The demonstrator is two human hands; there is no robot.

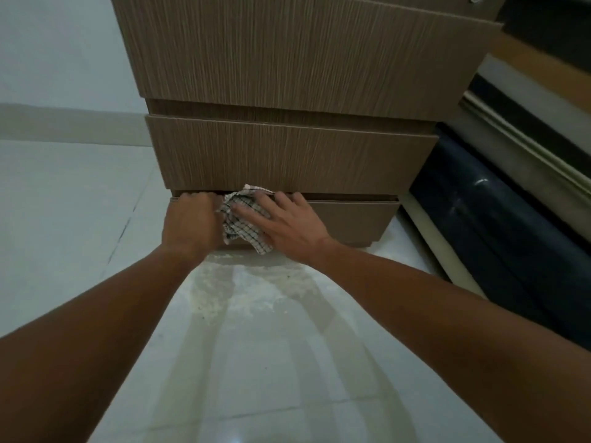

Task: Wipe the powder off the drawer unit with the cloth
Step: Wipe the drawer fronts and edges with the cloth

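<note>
The drawer unit [294,91] fills the upper middle of the frame: brown wood-grain laminate with fine vertical streaks, three drawer fronts stacked, each lower one looking narrower from this high angle. The bottom drawer [348,219] sits at the centre of the frame, its top edge standing slightly forward of the drawer above; whether anything lies inside cannot be told.

The cloth [244,223] is white with a thin dark check, crumpled and bunched against the left half of the bottom drawer front, one corner poking up to the gap under the middle drawer and another hanging down toward the floor.

The right hand [281,223] lies spread flat on the cloth, fingers extended and apart, pressing it to the drawer front rather than gripping it. The left hand [192,220], just left of the cloth and touching its edge, is curled with its fingers hooked over the top edge of the bottom drawer.

Pale powder [246,282] is scattered on the glossy white tiled floor [73,193] directly below the hands, in the centre of the frame.
</note>
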